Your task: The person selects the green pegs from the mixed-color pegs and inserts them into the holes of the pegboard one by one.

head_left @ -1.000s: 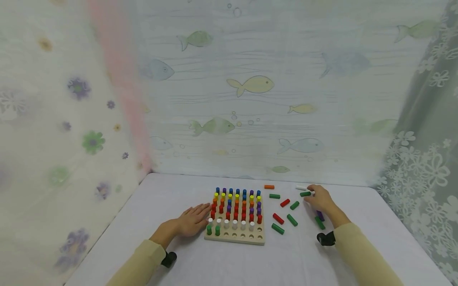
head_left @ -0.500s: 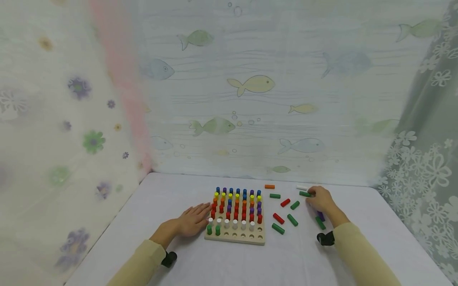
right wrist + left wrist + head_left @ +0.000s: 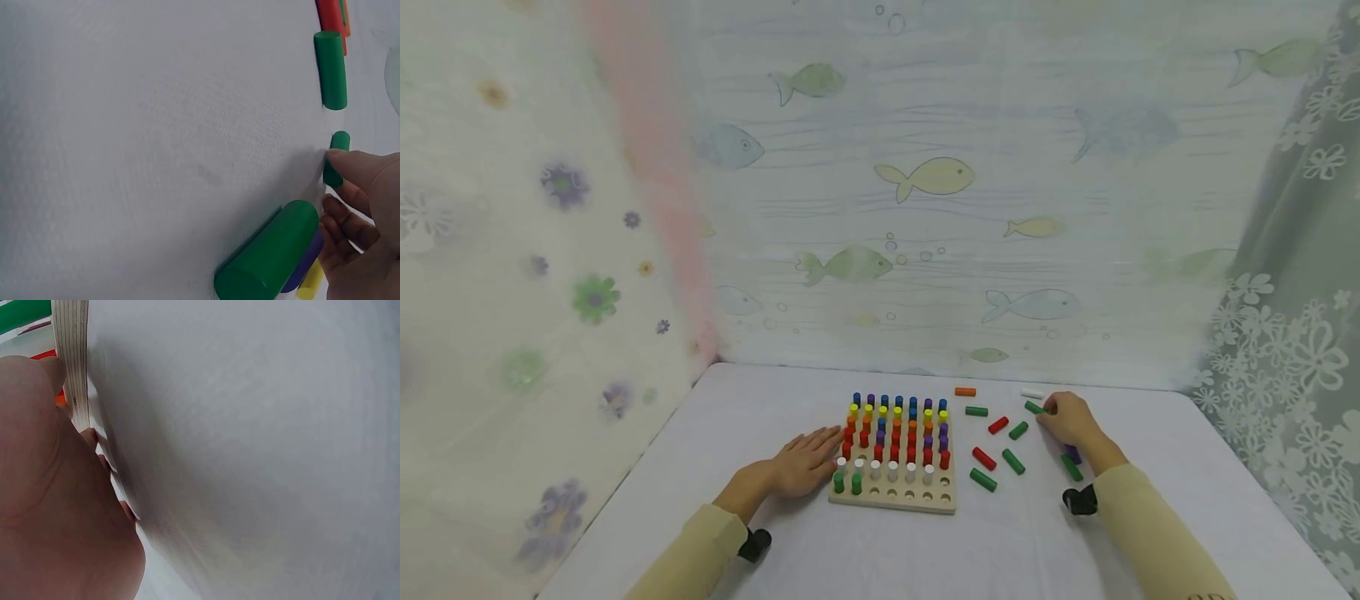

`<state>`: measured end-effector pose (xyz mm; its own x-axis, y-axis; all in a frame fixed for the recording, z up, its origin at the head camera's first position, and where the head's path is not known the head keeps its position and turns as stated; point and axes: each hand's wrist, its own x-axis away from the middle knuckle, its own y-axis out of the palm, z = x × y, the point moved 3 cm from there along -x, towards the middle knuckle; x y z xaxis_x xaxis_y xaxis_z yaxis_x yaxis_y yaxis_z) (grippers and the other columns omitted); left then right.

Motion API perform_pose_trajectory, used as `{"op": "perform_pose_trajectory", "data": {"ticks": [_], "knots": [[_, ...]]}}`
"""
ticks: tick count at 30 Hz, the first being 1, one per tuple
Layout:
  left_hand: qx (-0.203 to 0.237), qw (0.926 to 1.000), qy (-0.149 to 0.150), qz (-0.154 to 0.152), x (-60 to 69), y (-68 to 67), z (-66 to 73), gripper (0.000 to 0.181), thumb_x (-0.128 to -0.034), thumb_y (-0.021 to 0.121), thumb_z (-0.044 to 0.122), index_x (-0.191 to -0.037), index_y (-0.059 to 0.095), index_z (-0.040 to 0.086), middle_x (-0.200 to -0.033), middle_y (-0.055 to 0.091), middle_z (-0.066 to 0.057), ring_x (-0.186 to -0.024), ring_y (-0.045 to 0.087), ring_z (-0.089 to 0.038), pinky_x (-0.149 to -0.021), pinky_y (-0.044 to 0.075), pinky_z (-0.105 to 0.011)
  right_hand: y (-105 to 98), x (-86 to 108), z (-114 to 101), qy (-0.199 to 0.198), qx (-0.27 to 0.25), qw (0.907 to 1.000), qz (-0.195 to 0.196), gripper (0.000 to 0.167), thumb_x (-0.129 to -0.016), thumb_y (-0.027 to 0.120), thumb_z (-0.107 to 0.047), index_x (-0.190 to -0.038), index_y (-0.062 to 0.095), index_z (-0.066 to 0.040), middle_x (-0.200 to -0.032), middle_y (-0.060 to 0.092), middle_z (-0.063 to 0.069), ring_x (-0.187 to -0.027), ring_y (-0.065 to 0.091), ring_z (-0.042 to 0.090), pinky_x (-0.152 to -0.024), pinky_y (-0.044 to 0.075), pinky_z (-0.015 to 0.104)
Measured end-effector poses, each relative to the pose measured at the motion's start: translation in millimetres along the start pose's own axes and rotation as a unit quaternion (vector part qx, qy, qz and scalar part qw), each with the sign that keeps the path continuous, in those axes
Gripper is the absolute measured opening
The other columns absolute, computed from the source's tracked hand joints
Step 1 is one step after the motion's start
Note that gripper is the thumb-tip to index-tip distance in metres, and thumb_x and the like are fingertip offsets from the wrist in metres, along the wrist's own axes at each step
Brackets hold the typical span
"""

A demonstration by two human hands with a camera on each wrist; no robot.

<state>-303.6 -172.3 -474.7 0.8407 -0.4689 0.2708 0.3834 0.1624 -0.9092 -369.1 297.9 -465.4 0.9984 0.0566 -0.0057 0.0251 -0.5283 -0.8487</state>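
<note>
Peg board: lying just right of the left hand, well left of the right hand; seven rows, most holes filled with upright pegs.
Far rows: blue and purple pegs at the very back; mostly yellow pegs next, then mostly orange pegs.
Middle rows: mainly red pegs, some purple pegs among them; one hole showing, second from the left hand's side.
Near rows: six white pegs, then one hole toward the right hand; in front, two green pegs nearest the left hand, then five holes.
Left hand: palm down at the desk, fingers straight and close together, alongside the board's left edge.
Right hand: thumb and finger clamped on a held green peg; other fingers loosely curled.
Held green peg: sticking out left of the right hand's fingertips; lifted or resting, cannot tell.
Between board and right hand: an orange peg, two loose red pegs and four loose green pegs, lying scattered.
Beyond the right fingertips: a loose white peg.
Nearer than the right hand: another green peg, beside a partly hidden purple peg.
Behind both hands: fish-printed cloth.
</note>
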Motion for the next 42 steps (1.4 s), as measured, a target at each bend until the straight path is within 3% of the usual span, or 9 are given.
{"op": "perform_pose_trajectory", "data": {"ticks": [14,23,32,42], "knots": [[0.009,0.9999,0.004,-0.004,0.4,-4.3,0.3,0.063,-0.1103,0.038,0.041,-0.164,0.021,0.012,-0.171,0.018,-0.006,-0.158,0.013,-0.029,-0.125,0.011,-0.057,-10,5.4,-9,0.001,-0.006,1.0,-0.001,0.022,-0.097,0.065,-0.011,-0.102,0.066,0.01,-0.09,0.067,0.016,-0.077,0.061,0.024,-0.067,0.053,0.036],[0.025,0.9996,0.016,-0.002,-0.1,-1.8,-1.2,0.065,-0.1098,0.039,0.041,-0.164,0.022,0.008,-0.17,0.018,-0.012,-0.157,0.013,-0.036,-0.123,0.009,-0.063,-19,18.1,-16,-0.053,-0.038,0.9965,0.052,0.024,-0.097,0.067,-0.01,-0.107,0.069,0.011,-0.096,0.071,0.019,-0.084,0.066,0.027,-0.072,0.057,0.041],[0.021,0.9996,0.013,0.01,-10.0,11.3,-13.5,0.065,-0.1089,0.04,0.042,-0.165,0.021,0.013,-0.172,0.016,-0.006,-0.158,0.012,-0.03,-0.125,0.008,-0.06,-29,34.1,-29,-0.078,-0.076,0.9886,0.104,0.023,-0.099,0.068,-0.013,-0.111,0.07,0.006,-0.101,0.073,0.019,-0.093,0.069,0.033,-0.077,0.059,0.045],[0.015,0.9997,0.015,0.015,-11.7,13.5,-15.1,0.065,-0.1088,0.04,0.042,-0.164,0.022,0.013,-0.172,0.017,-0.006,-0.158,0.012,-0.03,-0.125,0.009,-0.06,-29,49.0,-49,-0.075,-0.114,0.9862,0.094,0.021,-0.098,0.07,-0.016,-0.108,0.069,0.003,-0.097,0.071,0.011,-0.091,0.066,0.026,-0.073,0.054,0.029]]}}
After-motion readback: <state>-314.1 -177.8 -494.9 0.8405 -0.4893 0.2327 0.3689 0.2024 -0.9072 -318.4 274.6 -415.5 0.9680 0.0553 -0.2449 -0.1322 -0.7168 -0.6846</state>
